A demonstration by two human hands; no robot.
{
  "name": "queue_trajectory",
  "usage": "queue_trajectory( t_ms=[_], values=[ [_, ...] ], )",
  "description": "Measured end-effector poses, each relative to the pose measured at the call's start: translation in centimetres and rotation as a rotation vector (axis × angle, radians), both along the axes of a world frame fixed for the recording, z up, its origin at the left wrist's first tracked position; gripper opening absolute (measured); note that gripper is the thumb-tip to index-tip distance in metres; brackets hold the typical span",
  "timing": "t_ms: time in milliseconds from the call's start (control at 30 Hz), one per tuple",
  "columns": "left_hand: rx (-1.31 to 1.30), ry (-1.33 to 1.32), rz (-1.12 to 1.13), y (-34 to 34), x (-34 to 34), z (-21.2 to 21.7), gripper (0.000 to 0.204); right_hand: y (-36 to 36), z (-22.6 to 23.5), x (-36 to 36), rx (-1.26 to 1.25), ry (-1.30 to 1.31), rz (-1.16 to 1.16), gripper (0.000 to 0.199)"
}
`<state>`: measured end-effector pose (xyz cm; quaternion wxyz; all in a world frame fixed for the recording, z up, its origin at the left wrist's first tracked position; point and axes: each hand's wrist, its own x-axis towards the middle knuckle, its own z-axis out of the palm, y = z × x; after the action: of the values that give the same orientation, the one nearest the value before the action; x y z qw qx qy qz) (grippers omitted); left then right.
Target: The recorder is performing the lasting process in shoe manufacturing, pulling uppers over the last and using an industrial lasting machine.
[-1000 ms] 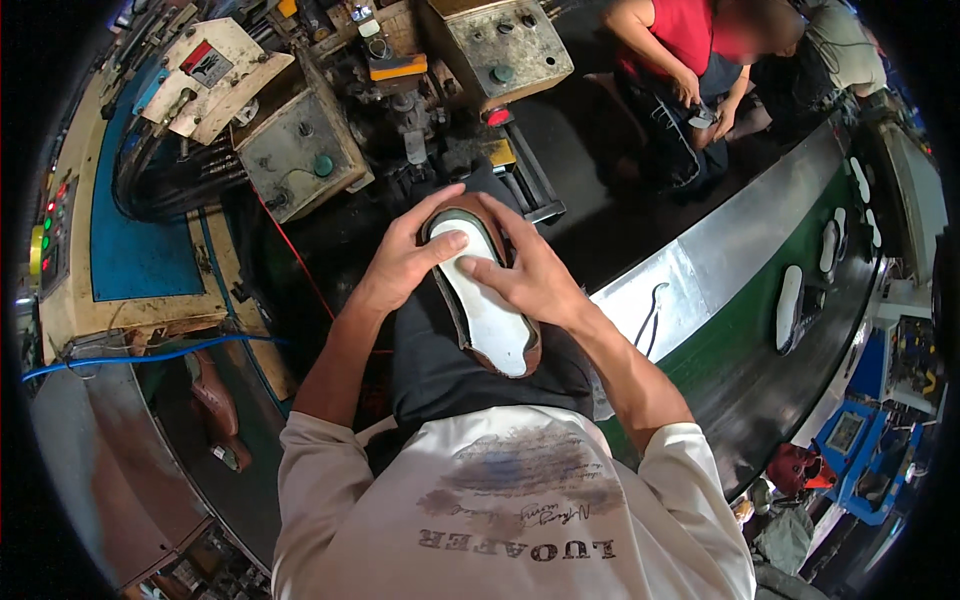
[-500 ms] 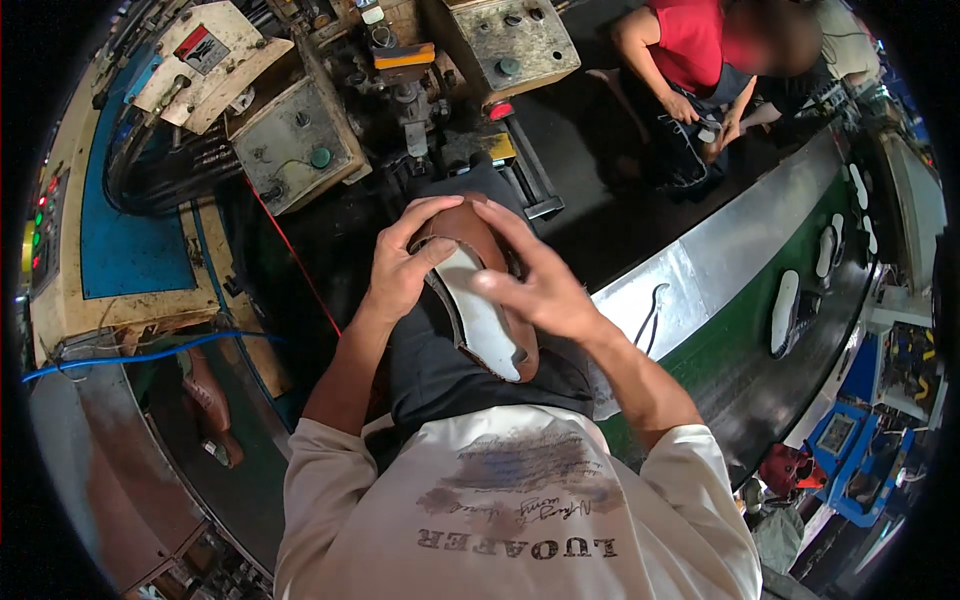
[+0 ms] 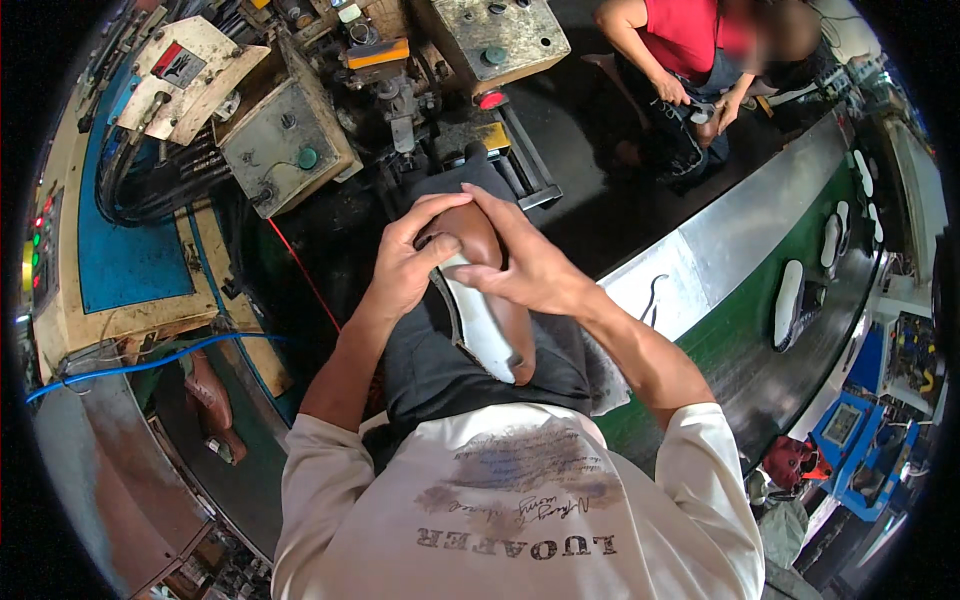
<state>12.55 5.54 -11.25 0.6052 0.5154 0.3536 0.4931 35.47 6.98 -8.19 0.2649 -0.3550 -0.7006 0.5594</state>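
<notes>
A brown leather shoe upper on a last point(image 3: 487, 305), its pale insole side turned partly up, rests over my lap. My left hand point(image 3: 412, 262) grips the toe end from the left, fingers curled over the brown leather. From the right, my right hand point(image 3: 528, 262) presses across the top of the same toe end. Both hands meet at the toe, and the heel points toward my body. Just beyond the toe stands a dark, worn machine point(image 3: 430, 110) with clamps and an orange-capped part.
A metal control box with a green button point(image 3: 290, 140) sits to the left of the machine. A green conveyor point(image 3: 800, 300) at right carries several pale soles point(image 3: 787, 303). Another person in a red top point(image 3: 690, 60) works at the far side. A brown shoe point(image 3: 210, 400) lies low left.
The shoe has turned from insole-up toward its side, showing more brown leather. Both hands have shifted up to the toe end, closer to the machine.
</notes>
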Motion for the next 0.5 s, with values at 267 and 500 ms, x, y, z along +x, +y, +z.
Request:
queue_trajectory(
  t_ms=[267, 500],
  values=[
    [-0.298, 0.061, 0.141, 0.5, 3.6, -0.7, 0.044, 1.0, -4.2, 0.4, -0.284, 0.099, -0.113, 0.084],
    [-0.517, -0.577, 0.156, -2.5, 4.1, -5.5, 0.051, 0.8, -6.5, 2.1, -0.568, 0.309, -0.198, 0.087]
  ],
)
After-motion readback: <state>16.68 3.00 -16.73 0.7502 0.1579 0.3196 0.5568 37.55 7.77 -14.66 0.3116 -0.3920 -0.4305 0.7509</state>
